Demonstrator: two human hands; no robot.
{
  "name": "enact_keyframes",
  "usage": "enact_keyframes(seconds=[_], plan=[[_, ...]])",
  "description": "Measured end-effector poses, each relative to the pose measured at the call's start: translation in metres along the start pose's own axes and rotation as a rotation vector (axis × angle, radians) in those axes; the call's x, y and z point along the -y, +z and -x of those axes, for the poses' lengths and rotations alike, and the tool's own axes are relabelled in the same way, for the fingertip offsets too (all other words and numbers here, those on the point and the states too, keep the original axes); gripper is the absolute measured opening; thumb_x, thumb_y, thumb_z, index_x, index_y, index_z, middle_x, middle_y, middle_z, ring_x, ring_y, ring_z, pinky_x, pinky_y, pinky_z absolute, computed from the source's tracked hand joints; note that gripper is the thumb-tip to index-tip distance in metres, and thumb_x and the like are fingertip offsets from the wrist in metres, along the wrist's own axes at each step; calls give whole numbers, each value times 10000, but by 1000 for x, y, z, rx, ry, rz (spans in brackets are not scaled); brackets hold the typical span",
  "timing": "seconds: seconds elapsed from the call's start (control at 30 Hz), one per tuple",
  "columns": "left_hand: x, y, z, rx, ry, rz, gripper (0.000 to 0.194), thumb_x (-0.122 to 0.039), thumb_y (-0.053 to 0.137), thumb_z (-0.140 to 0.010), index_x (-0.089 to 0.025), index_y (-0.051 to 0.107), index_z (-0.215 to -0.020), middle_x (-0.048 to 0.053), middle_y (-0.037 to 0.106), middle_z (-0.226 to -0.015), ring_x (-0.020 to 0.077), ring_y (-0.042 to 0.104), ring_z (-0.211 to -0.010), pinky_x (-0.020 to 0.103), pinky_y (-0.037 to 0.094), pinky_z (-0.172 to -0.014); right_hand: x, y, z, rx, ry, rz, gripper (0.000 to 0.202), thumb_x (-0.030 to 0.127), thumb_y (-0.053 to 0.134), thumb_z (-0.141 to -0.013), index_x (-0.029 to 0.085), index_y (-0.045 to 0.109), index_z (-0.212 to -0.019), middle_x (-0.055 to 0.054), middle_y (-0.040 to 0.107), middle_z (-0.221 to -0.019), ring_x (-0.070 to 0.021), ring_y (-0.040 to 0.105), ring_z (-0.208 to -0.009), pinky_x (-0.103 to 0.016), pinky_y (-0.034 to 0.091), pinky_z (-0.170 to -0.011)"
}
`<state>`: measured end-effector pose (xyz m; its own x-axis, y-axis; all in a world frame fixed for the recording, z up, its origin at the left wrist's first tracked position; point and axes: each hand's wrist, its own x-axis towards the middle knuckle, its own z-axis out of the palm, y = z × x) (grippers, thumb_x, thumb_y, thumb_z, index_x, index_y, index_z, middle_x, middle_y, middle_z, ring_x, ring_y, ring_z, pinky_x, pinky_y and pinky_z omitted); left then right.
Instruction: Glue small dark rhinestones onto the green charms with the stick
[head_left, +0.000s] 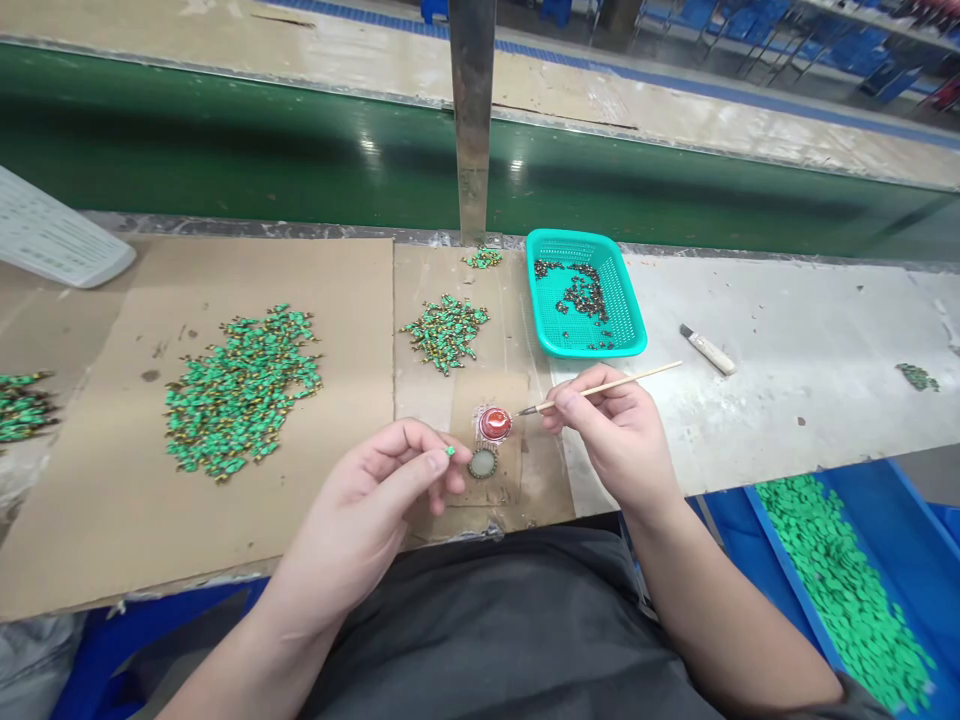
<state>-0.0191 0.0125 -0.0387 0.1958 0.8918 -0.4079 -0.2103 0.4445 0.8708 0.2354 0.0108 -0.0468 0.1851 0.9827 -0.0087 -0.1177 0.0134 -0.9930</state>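
Note:
My left hand (401,470) pinches a tiny green piece (450,451) between thumb and forefinger. In my right hand (611,430) is a thin wooden paintbrush (607,387), its tip pointing left. The tip is close to a small round cap (495,424) with glossy red paint in it; I cannot tell whether they touch. Just below the red cap lies a second bottle cap (482,463) with a greyish inside, near my left fingertips. Both caps rest on a small cardboard piece (510,390).
Piles of small green-and-brown pieces (244,390) (448,333) lie on cardboard at left and centre. A turquoise basket (587,352) holds dark bits. A pale-handled tool (709,350) lies at right. Below the bench, a blue tray (892,530) holds green pieces. A metal post (472,120) stands behind.

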Motion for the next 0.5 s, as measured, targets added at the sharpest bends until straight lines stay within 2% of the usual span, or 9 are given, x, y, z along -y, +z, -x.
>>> enact_keyframes(seconds=[0.17, 0.33, 0.4, 0.5], plan=[[-1, 0, -1, -5, 16, -7, 326, -378, 1130, -750, -223, 846, -712, 46, 864, -850, 140, 656, -641, 213, 560, -568, -15, -6, -9, 13, 54, 51, 347, 502, 1037, -919, 258, 795, -870, -20, 876, -813, -211, 861, -747, -376, 775, -771], [0, -3, -2, -3, 17, -20, 336, -418, 1143, -759, -212, 877, -739, 52, 857, -806, 134, 663, -619, 201, 576, -570, -18, -7, -10, 32, 65, 57, 372, 529, 1044, -911, 251, 801, -862, -30, 880, -824, -215, 866, -765, -375, 765, -774], [0, -3, -1, 2, 8, -2, 340, -432, 1152, -770, -211, 894, -752, 70, 888, -861, 153, 730, -671, 201, 604, -593, -13, -4, -5, 53, 52, 39, 367, 526, 1040, -931, 255, 802, -863, -29, 884, -828, -222, 876, -775, -375, 764, -768], [1, -3, 3, 58, -28, 76, 343, -438, 1149, -816, -215, 893, -764, 111, 955, -1055, 231, 881, -898, 225, 679, -707, -1, 4, 6, 107, 1, -61, 334, 498, 1026, -993, 265, 808, -893, -20, 903, -866, -220, 899, -801, -373, 776, -787]])
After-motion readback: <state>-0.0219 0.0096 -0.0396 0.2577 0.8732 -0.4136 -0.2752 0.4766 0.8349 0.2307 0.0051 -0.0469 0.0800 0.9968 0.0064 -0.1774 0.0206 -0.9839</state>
